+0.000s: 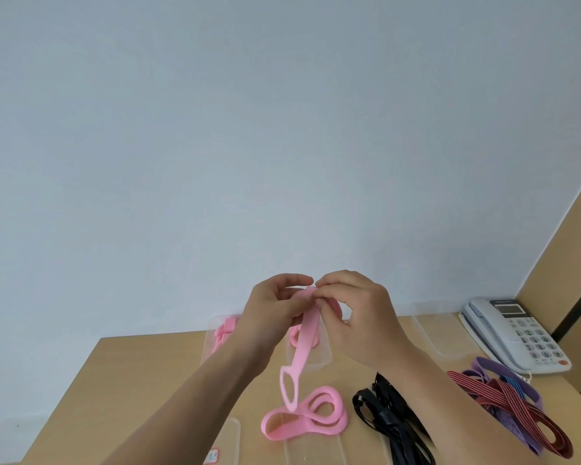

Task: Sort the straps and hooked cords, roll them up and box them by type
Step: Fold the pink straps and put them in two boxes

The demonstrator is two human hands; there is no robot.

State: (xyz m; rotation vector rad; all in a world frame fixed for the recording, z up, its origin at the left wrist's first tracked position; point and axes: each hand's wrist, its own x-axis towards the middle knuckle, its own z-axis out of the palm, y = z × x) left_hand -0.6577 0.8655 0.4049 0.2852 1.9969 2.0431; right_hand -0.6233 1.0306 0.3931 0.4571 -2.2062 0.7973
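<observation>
A pale blue-grey wall [282, 129] fills the upper two thirds of the head view. Below it, a light wooden tabletop [131, 380] spans the bottom of the frame, and a tan wooden panel [564, 250] rises at the right edge.

At centre frame, the left hand [272, 310] and the right hand [356, 313] meet above the table. The curled fingertips of both pinch the upper end of a flat pink elastic strap [307, 333], which hangs down and trails into pink loops [319, 412] lying on the tabletop at lower centre.

Behind the hands stand two clear plastic boxes [212, 344] holding pink pieces. To the right lie black straps [388, 417], then a heap of dark red striped cords and purple bands [517, 401].

A grey-white desk telephone [517, 333] sits at the right; its keypad markings are too small to read. A small label [212, 456] at the bottom edge is also illegible.
</observation>
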